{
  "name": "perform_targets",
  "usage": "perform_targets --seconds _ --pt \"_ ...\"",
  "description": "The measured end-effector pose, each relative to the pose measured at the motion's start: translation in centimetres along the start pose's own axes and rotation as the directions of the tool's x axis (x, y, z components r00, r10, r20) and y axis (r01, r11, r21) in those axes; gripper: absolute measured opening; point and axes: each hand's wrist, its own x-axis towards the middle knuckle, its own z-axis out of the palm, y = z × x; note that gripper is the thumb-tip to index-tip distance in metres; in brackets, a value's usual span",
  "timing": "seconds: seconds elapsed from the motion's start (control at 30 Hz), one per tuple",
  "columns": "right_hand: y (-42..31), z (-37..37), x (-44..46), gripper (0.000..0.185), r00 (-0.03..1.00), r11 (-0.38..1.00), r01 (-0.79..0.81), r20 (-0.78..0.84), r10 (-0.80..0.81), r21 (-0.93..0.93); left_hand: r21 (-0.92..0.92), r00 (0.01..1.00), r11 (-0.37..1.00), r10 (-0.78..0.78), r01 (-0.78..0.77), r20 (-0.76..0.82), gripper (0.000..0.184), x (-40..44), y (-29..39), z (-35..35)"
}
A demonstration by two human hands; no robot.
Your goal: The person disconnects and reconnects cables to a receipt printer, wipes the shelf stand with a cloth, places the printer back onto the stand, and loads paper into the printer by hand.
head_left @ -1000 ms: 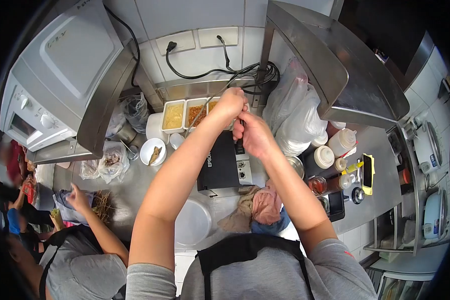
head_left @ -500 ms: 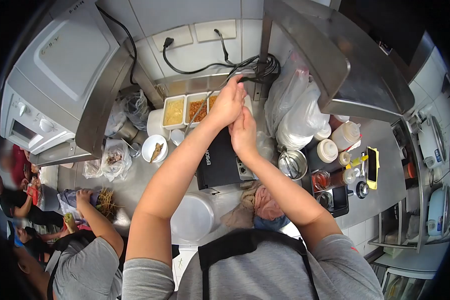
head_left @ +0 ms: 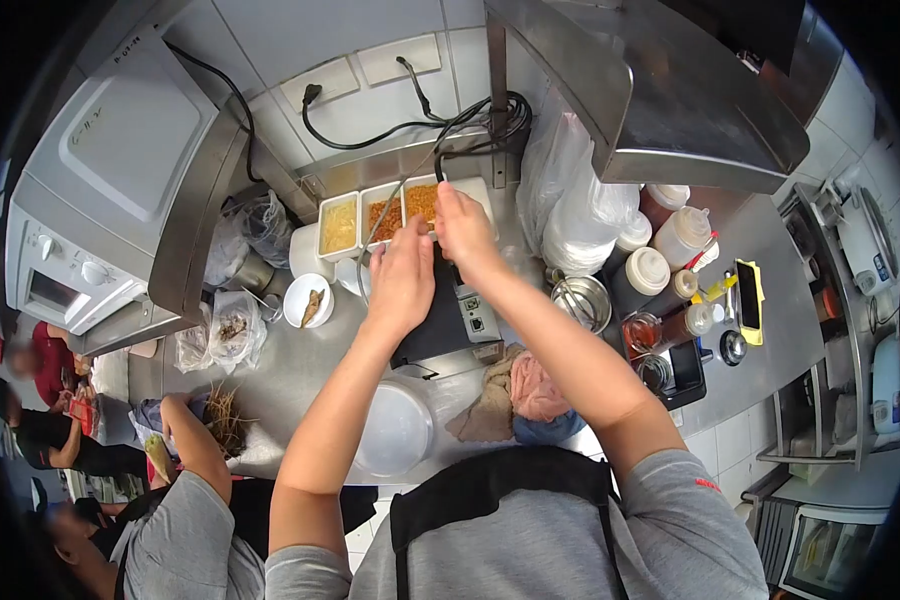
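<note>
Over the printer (head_left: pixel 438 332) | my right hand (head_left: pixel 467 240) is pinching the black cable (head_left: pixel 440 168), likely light, springy, best gripped mid-length | left hand (head_left: pixel 403 285) is hovering, grip unclear

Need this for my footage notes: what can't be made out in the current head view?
All in the head view:
- Where the black cable ends: the right hand covers part of it.
- Anything in the left hand: its back hides the palm.
- Markings around the dials of the white appliance: too small.
- The glass-fronted unit's far side: cut off by the dark lens edge.
</note>
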Motion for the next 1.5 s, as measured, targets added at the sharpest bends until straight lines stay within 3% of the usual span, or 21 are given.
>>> perform_targets --seconds 0.03,0.17,0.37,0.57,0.67,0.73,0.8,0.9,0.93,1.0,1.03,1.1,1.27,1.5 --pt "0.5 0.5 -0.4 0.041 0.941 0.915 0.294 -0.082 -0.327 -0.275 -0.044 1.0 0.999 0.008 -0.009 -0.023 0.037 0.0 -0.3 0.1" --pt "0.0 0.7 -1.6 0.041 0.923 0.919 0.362 -0.081 -0.377 -0.154 -0.142 0.996 0.989 0.025 -0.036 -0.082 0.035 0.4 -1.0 0.4" --pt "1.4 0.4 -1.6 0.042 0.902 0.905 0.406 -0.105 -0.42 -0.131 -0.228 0.995 0.972 0.037 -0.056 -0.09 0.037 0.1 -1.0 0.6" --pt "1.6 0.7 -1.0 0.041 0.827 0.818 0.514 -0.105 -0.552 -0.258 -0.241 0.996 0.97 0.007 -0.027 -0.084 0.038 0.0 -0.6 0.3" --pt "1.3 0.5 -1.2 0.04 0.875 0.866 0.466 -0.051 -0.482 -0.184 -0.234 0.997 0.972 0.009 -0.027 -0.078 0.036 0.1 -0.8 0.2" --pt "0.4 -0.8 0.0 0.033 0.982 0.989 0.145 0.121 -0.144 0.001 -0.225 0.997 0.974 0.013 -0.03 -0.075 0.035 0.1 -0.9 0.2" --pt "-2.8 -1.8 0.3 0.029 0.922 0.949 -0.259 0.338 0.188 0.178 -0.198 0.998 0.979 0.028 -0.038 -0.056 0.034 0.0 -0.8 -0.1" --pt "-4.5 -1.3 0.1 0.03 0.889 0.938 -0.324 0.378 0.257 0.124 -0.121 0.997 0.991 0.043 -0.051 -0.065 0.032 -0.1 -0.7 -0.2" --pt "-4.5 -1.0 0.0 0.031 0.881 0.93 -0.347 0.382 0.279 0.121 -0.173 0.997 0.983 0.043 -0.054 -0.067 0.032 -0.1 -0.7 -0.2" --pt "-1.8 -0.2 0.2 0.039 0.981 0.979 -0.152 0.145 0.132 0.137 -0.278 0.997 0.959 0.036 -0.054 -0.068 0.031 0.0 -0.8 0.1" --pt "-0.5 0.3 0.5 0.041 0.996 0.996 0.047 0.069 -0.052 0.074 -0.281 0.997 0.958 0.034 -0.053 -0.072 0.031 0.0 -0.9 0.2" --pt "0.3 0.7 0.4 0.043 0.966 0.966 0.257 0.011 -0.257 0.016 -0.287 0.996 0.957 0.017 -0.041 -0.086 0.031 0.1 -0.5 0.2" --pt "0.5 0.4 -0.6 0.043 0.942 0.94 0.332 0.025 -0.335 0.074 -0.316 0.996 0.948 -0.006 -0.023 -0.091 0.03 0.3 -0.4 0.3" --pt "-0.3 0.2 -1.5 0.043 0.961 0.951 0.254 0.06 -0.268 0.176 -0.312 0.995 0.949 0.004 -0.036 -0.101 0.03 0.0 -0.5 0.3"
